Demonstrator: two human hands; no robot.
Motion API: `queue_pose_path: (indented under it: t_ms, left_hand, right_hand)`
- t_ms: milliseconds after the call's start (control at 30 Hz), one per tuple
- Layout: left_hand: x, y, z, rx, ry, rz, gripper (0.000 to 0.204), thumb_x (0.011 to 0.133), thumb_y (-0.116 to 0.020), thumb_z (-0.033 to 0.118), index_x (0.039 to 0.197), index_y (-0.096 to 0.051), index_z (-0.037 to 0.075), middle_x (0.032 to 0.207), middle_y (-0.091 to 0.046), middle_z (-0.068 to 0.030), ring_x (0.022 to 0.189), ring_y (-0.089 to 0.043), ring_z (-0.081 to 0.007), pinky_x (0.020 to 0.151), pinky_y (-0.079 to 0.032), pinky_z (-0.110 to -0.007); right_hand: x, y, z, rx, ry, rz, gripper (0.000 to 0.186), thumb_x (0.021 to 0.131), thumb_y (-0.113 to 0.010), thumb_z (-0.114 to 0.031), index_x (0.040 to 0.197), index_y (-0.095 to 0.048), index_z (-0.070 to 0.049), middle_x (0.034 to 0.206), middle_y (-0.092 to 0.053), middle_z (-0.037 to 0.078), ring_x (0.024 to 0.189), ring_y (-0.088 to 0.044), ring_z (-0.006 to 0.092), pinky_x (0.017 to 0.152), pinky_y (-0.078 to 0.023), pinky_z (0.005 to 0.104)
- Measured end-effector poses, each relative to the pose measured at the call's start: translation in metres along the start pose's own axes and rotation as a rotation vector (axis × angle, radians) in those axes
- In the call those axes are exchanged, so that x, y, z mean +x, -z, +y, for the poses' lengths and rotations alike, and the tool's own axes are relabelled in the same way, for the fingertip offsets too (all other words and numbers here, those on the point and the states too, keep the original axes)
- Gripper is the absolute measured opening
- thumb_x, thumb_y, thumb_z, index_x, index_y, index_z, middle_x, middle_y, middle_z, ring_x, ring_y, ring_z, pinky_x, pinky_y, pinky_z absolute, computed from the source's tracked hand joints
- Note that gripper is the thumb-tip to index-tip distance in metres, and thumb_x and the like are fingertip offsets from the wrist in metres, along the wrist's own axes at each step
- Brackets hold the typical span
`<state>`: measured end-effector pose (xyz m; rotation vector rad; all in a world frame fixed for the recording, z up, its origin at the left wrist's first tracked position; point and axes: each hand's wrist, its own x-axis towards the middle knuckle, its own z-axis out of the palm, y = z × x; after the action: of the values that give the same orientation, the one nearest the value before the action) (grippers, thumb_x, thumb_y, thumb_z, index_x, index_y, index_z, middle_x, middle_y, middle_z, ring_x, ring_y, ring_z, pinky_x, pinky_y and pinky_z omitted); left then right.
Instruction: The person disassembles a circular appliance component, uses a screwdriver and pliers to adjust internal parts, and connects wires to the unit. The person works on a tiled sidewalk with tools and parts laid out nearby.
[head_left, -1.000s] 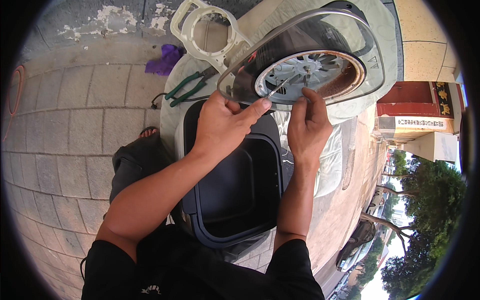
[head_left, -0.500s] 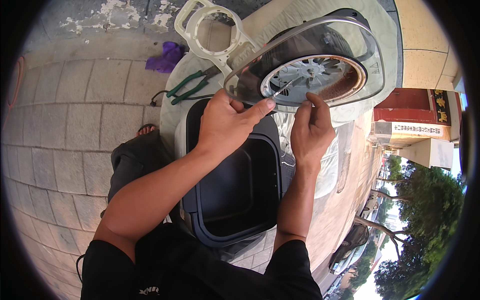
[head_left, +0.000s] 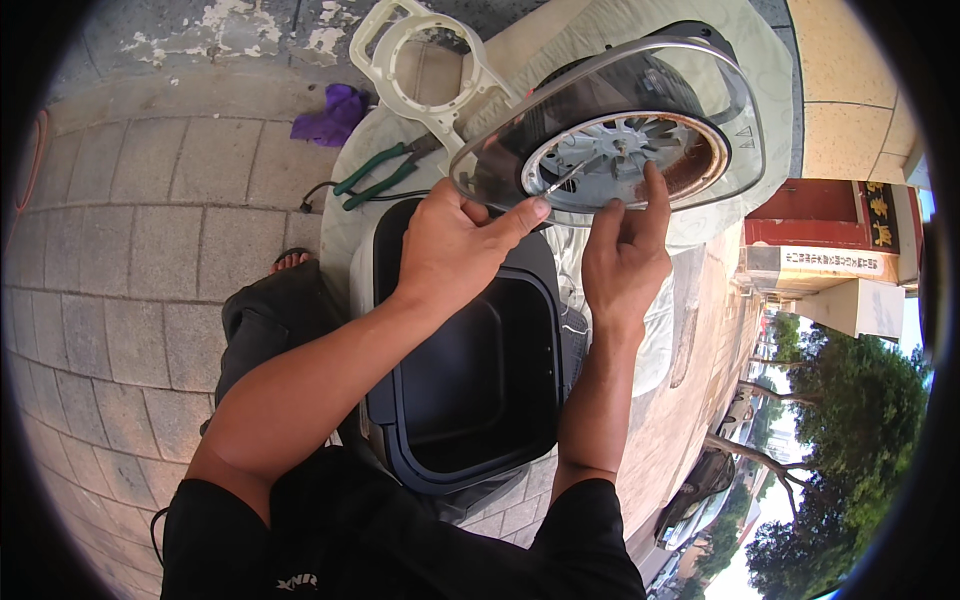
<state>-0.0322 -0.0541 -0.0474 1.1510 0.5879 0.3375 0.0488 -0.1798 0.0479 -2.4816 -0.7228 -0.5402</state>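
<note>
My left hand (head_left: 462, 245) grips the near rim of a see-through lid (head_left: 748, 150), thumb on top and fingers beneath. Set in the lid is a black round housing with a grey metal fan (head_left: 615, 150) inside a rusty-brown ring. A thin silvery rod (head_left: 562, 180) runs from near my left thumb toward the fan; I cannot tell whether it is held or fixed. My right hand (head_left: 628, 262) also has the near rim, its index finger stretched over the fan ring. Under my forearms a black square basket (head_left: 470, 370) stands in a dark appliance body.
Green-handled pliers (head_left: 375, 180) lie left of the lid, by a black cord. Beyond are a cream plastic ring frame (head_left: 385, 75) and a purple cloth (head_left: 330, 115). A pale cloth (head_left: 650, 310) covers the surface. Paving, trees and parked cars surround this spot.
My right index finger has lifted off the rim and stretched out over the fan ring. The left hand and the lid have barely moved.
</note>
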Motion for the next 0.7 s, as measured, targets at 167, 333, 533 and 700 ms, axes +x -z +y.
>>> queue_pose_path:
  t_ms: [167, 333, 533, 700]
  left_hand:
    - [0.003, 0.001, -0.006, 0.047, -0.005, 0.024, 0.05, 0.089, -0.093, 0.042, 0.098, -0.066, 0.0, 0.074, -0.066, -0.0011, 0.064, -0.068, -0.0096, 0.058, -0.059, -0.027]
    - [0.001, -0.003, -0.006, -0.045, 0.031, 0.026, 0.061, 0.079, -0.098, 0.051, 0.088, -0.065, 0.0, 0.07, -0.068, -0.0037, 0.064, -0.065, -0.0118, 0.064, -0.054, -0.031]
    - [0.002, -0.002, -0.007, -0.063, 0.03, 0.025, 0.06, 0.079, -0.097, 0.051, 0.087, -0.064, 0.001, 0.067, -0.069, -0.0036, 0.063, -0.066, -0.0113, 0.065, -0.055, -0.03]
    - [0.001, -0.001, -0.005, 0.016, 0.02, 0.014, 0.05, 0.09, -0.093, 0.04, 0.102, -0.065, 0.0, 0.076, -0.067, -0.0019, 0.065, -0.069, -0.01, 0.058, -0.06, -0.027]
  right_hand:
    - [0.002, -0.002, 0.006, -0.096, 0.03, -0.018, 0.042, 0.101, -0.065, -0.01, 0.143, -0.065, -0.005, 0.074, -0.072, 0.014, 0.064, -0.073, 0.0253, 0.064, -0.057, 0.0367]
    - [-0.004, 0.0, 0.012, -0.112, 0.024, -0.073, 0.028, 0.101, -0.066, -0.01, 0.126, -0.075, -0.004, 0.075, -0.073, 0.016, 0.065, -0.074, 0.0284, 0.065, -0.058, 0.0379]
    - [-0.004, -0.004, 0.016, -0.033, 0.064, -0.024, 0.032, 0.101, -0.065, -0.008, 0.132, -0.072, -0.004, 0.074, -0.072, 0.013, 0.063, -0.073, 0.024, 0.063, -0.056, 0.0356]
    - [0.0, 0.003, -0.003, -0.006, 0.056, 0.037, 0.049, 0.101, -0.065, -0.006, 0.15, -0.058, -0.006, 0.072, -0.07, 0.011, 0.062, -0.072, 0.0225, 0.062, -0.056, 0.035]
